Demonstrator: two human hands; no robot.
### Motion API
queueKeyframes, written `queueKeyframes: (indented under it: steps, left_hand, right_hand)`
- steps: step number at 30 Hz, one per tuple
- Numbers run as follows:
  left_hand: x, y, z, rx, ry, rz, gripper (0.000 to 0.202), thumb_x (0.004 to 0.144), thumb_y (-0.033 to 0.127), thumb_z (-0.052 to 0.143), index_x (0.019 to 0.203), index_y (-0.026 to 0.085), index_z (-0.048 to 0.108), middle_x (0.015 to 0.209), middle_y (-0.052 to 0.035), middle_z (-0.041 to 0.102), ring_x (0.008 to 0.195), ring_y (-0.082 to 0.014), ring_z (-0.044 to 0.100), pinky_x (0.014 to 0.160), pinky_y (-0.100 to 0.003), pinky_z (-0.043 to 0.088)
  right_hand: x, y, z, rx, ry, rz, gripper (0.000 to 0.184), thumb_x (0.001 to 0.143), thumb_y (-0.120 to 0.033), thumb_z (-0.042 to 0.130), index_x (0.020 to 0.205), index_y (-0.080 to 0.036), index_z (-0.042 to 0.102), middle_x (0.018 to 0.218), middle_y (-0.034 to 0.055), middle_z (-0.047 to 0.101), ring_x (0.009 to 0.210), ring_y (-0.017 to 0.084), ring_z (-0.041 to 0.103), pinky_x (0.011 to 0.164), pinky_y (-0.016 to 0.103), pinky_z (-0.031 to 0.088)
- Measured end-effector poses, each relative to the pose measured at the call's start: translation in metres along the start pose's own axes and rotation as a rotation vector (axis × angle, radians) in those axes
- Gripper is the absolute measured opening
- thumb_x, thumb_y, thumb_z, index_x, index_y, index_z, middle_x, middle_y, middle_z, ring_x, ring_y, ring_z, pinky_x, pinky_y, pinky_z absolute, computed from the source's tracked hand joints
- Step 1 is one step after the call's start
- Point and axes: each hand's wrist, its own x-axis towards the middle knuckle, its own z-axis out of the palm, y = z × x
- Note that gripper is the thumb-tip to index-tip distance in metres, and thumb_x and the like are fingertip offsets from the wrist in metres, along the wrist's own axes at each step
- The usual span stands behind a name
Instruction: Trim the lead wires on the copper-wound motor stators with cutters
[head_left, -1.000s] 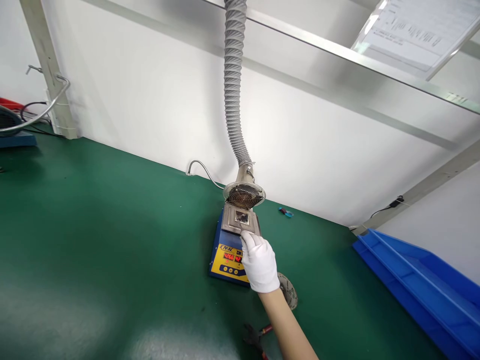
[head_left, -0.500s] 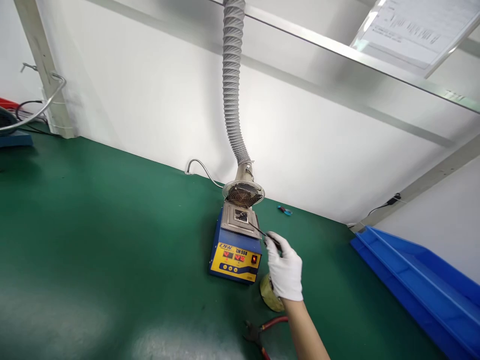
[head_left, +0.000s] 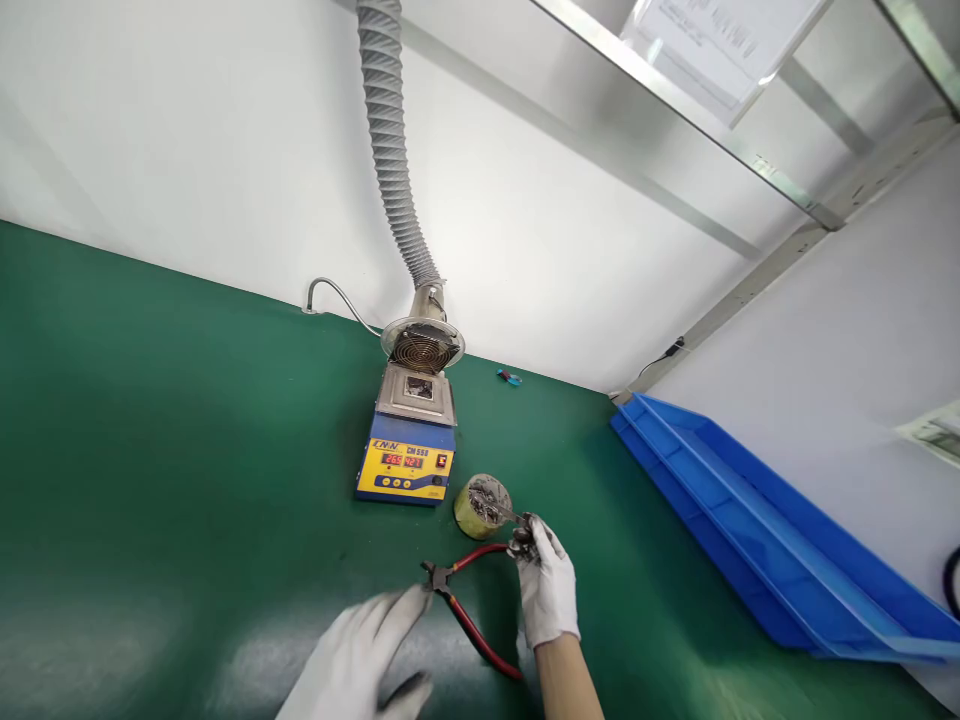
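1. Hands, both in white knit gloves, work apart. The right hand (head_left: 547,590) is pinched round a thin grey metal tool (head_left: 507,515). The left hand (head_left: 360,655) is blurred, its fingers spread, with nothing in them that I can make out.
2. The tool's tip reaches over the rim of a small round yellow tin (head_left: 480,507) holding dull grey lumps. The tin stands on the green bench mat (head_left: 150,450), just in front and to the right of a blue-and-yellow box-shaped solder pot (head_left: 409,455).
3. Red-handled cutting pliers (head_left: 469,600) lie flat on the mat between the two hands, head toward the left fingertips and one handle curving up to the right hand.
4. Risk, as I judge it: the pot's red digits are lit, so its steel top is probably hot, and a glove straying over it could scorch.
5. The tin looks light and unfixed. A sideways push from the tool could tip it and scatter the grey scraps, and a fast sweep of the left hand might knock the pliers into it.
6. A ribbed grey flexible hose (head_left: 390,150) hangs down to a round metal hood with a coiled grille (head_left: 422,347) right above the pot. A smooth blue plastic tray (head_left: 750,540) lies well apart on the right. The mat is matte with a faint sheen.
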Motion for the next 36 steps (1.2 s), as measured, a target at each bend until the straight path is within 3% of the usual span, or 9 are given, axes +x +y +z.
queueKeyframes:
  steps: [4,8,14,18,21,26,30,33,36]
  left_hand:
    - [0.082,0.028,0.033,-0.056,-0.072,-0.202,0.067,0.067,0.019,0.060,0.129,0.015,0.035,0.130,-0.0132,0.048,0.116,-0.0265,0.048,0.097,-0.039,0.041]
    - [0.129,0.038,0.070,-0.286,-0.100,-0.478,0.087,0.060,0.019,0.066,0.134,0.008,0.023,0.140,-0.0188,0.032,0.127,-0.0282,0.034,0.104,-0.036,0.031]
    - [0.150,0.034,0.097,-0.408,-0.010,-0.678,0.099,0.057,0.024,0.070,0.137,0.011,0.013,0.115,-0.0159,0.058,0.105,-0.0280,0.056,0.087,-0.032,0.044]
    - [0.152,0.032,0.099,-0.384,0.002,-0.702,0.099,0.055,0.029,0.073,0.136,0.013,0.019,0.109,-0.0136,0.062,0.101,-0.0280,0.058,0.085,-0.032,0.044]
    - [0.151,0.032,0.101,-0.375,0.009,-0.714,0.096,0.053,0.029,0.074,0.134,0.016,0.023,0.108,-0.0114,0.062,0.101,-0.0263,0.058,0.085,-0.030,0.044]
    - [0.150,0.031,0.104,-0.382,0.011,-0.703,0.091,0.054,0.031,0.075,0.131,0.018,0.028,0.112,-0.0101,0.060,0.103,-0.0250,0.057,0.087,-0.029,0.043]
    - [0.150,0.030,0.101,-0.403,-0.005,-0.675,0.093,0.055,0.027,0.074,0.133,0.018,0.025,0.113,-0.0098,0.059,0.105,-0.0249,0.056,0.090,-0.030,0.041]
    - [0.147,0.039,0.088,-0.410,-0.027,-0.653,0.095,0.055,0.022,0.073,0.135,0.016,0.022,0.123,-0.0130,0.054,0.114,-0.0265,0.050,0.094,-0.032,0.039]
    - [0.128,0.053,0.063,-0.386,-0.059,-0.595,0.090,0.060,0.022,0.069,0.135,0.015,0.022,0.133,-0.0138,0.044,0.122,-0.0260,0.042,0.099,-0.033,0.037]
  right_hand:
    - [0.003,0.005,-0.009,-0.069,-0.015,-0.030,0.034,0.052,-0.037,0.076,0.075,-0.016,0.062,0.058,-0.0017,0.061,0.051,0.010,0.055,0.047,0.022,0.045]
    - [0.010,0.006,-0.020,-0.272,-0.070,-0.132,0.036,0.058,-0.042,0.069,0.080,-0.014,0.063,0.066,0.0038,0.066,0.054,0.015,0.058,0.051,0.027,0.048]
    - [0.016,0.003,-0.033,-0.573,-0.146,-0.341,0.026,0.065,-0.039,0.061,0.076,-0.017,0.066,0.067,0.0040,0.067,0.055,0.015,0.057,0.057,0.027,0.048]
    - [0.020,-0.001,-0.045,-0.834,-0.215,-0.660,0.024,0.074,-0.035,0.050,0.079,-0.019,0.067,0.073,0.0068,0.070,0.062,0.018,0.063,0.063,0.029,0.050]
    - [0.020,-0.009,-0.056,-0.905,-0.214,-0.748,0.025,0.077,-0.034,0.047,0.078,-0.019,0.067,0.073,0.0074,0.070,0.061,0.018,0.065,0.061,0.028,0.050]
    - [0.013,-0.035,-0.067,-0.895,-0.169,-0.577,0.026,0.073,-0.041,0.052,0.074,-0.019,0.066,0.057,0.0031,0.064,0.047,0.016,0.056,0.048,0.027,0.046]
    - [0.007,-0.053,-0.062,-0.661,-0.091,-0.375,0.030,0.067,-0.045,0.059,0.074,-0.016,0.063,0.046,-0.0013,0.054,0.042,0.014,0.049,0.044,0.026,0.043]
    - [0.009,-0.057,-0.048,-0.495,-0.104,-0.286,0.033,0.065,-0.045,0.063,0.075,-0.014,0.061,0.047,-0.0008,0.056,0.043,0.014,0.050,0.047,0.028,0.044]
    - [0.017,-0.050,-0.029,-0.522,-0.212,-0.202,0.034,0.064,-0.045,0.062,0.076,-0.013,0.061,0.047,-0.0009,0.056,0.043,0.014,0.050,0.047,0.028,0.044]
